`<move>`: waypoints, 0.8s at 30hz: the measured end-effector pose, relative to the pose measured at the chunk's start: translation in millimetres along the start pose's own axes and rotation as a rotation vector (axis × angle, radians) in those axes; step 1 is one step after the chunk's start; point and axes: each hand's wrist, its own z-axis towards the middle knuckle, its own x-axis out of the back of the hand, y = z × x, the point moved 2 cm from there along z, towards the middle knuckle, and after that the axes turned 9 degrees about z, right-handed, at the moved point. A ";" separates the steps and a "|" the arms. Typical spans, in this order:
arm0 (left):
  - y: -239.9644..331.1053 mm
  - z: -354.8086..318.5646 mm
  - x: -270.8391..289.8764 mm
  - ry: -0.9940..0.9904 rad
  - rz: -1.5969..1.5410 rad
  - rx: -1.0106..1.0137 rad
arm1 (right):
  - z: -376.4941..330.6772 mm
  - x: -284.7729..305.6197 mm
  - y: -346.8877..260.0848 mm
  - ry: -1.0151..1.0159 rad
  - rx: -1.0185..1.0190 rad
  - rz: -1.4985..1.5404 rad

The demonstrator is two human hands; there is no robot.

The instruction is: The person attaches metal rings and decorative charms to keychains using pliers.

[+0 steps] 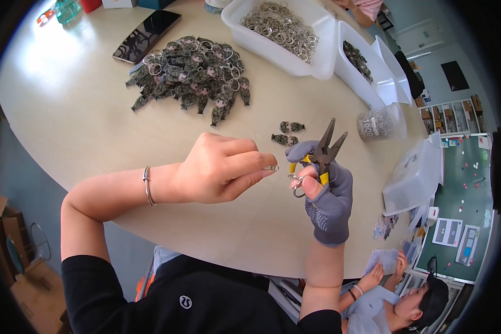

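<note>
My left hand (pixel 220 167) is bare and pinches a small metal ring (pixel 271 167) between thumb and forefinger. My right hand (pixel 325 192) wears a grey glove and grips needle-nose pliers (pixel 324 149) with yellow handles, jaws open and pointing up. The same gloved fingers also hold a key ring (pixel 298 182) just below the pliers. The two hands nearly touch above the beige table (pixel 94 111). Two camouflage-patterned charms (pixel 286 133) lie just beyond the hands.
A heap of camouflage charms with rings (pixel 192 75) lies at centre left, a phone (pixel 146 36) behind it. White bins hold key rings (pixel 278 28) and more charms (pixel 357 58). A small clear tub (pixel 376 123) stands right. Another person (pixel 395 300) sits at lower right.
</note>
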 end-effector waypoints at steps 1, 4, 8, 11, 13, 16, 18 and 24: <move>1.3 0.5 0.4 -0.019 0.021 -0.038 | -0.2 -1.5 -2.0 0.000 -0.003 -0.002; 3.1 -1.2 2.3 -0.045 0.066 -0.080 | 2.1 -6.4 -3.7 -0.019 -0.030 0.018; 4.2 -1.4 3.2 -0.038 0.078 -0.108 | 4.4 -8.8 -3.0 -0.050 -0.024 -0.003; 4.4 -2.0 2.3 -0.026 0.083 -0.118 | 5.5 -10.0 -5.0 -0.058 -0.023 -0.014; 5.0 -1.8 2.9 -0.012 0.081 -0.124 | 6.7 -11.1 -3.9 -0.065 -0.037 -0.022; 5.1 -2.4 2.9 0.002 0.074 -0.138 | 7.5 -11.8 -2.7 -0.071 0.045 -0.024; 5.4 -2.5 3.4 0.004 0.074 -0.145 | 5.7 -10.7 -2.8 -0.045 -0.026 0.002; 6.6 -1.6 4.9 -0.013 0.074 -0.163 | 5.3 -6.3 -3.2 -0.064 0.020 -0.027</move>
